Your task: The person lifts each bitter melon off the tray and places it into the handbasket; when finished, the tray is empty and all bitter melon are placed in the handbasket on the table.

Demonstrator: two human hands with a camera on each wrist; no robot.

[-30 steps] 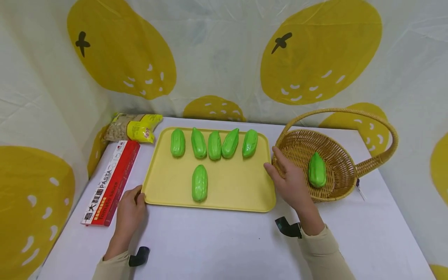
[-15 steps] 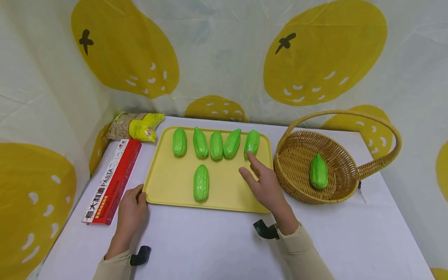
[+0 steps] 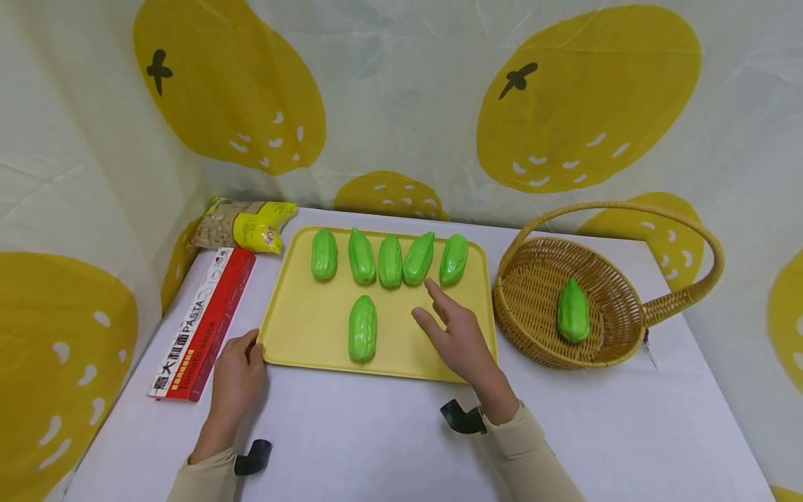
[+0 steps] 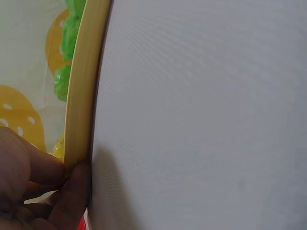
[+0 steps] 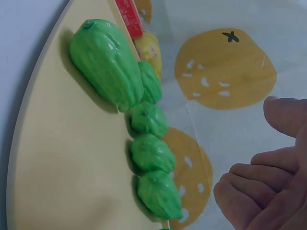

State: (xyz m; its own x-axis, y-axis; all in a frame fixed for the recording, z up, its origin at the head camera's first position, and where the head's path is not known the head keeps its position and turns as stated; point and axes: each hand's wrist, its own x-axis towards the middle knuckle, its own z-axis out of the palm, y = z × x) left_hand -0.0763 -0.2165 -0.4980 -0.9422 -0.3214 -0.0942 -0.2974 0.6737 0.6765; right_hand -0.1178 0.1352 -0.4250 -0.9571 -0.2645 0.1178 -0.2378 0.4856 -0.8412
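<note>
My left hand pinches the front left corner of a yellow tray; in the left wrist view its thumb and a finger grip the tray's rim. On the tray lie several glossy green, ribbed gourds: a row along the back, and a single gourd nearer the front. My right hand hovers over the right part of the tray with fingers extended, thumb apart, holding nothing. Its fingertips are nearest the right-hand gourds of the row. One more gourd lies in a wicker basket.
The basket, with a tall arched handle, stands just right of the tray. A red and white pasta box lies to the left. Behind it is a yellow and clear bag. A patterned curtain closes the back.
The right hand has moved left from between the basket and the tray's right edge to above the tray. The left hand keeps its grip on the corner, and the gourds lie as before.
</note>
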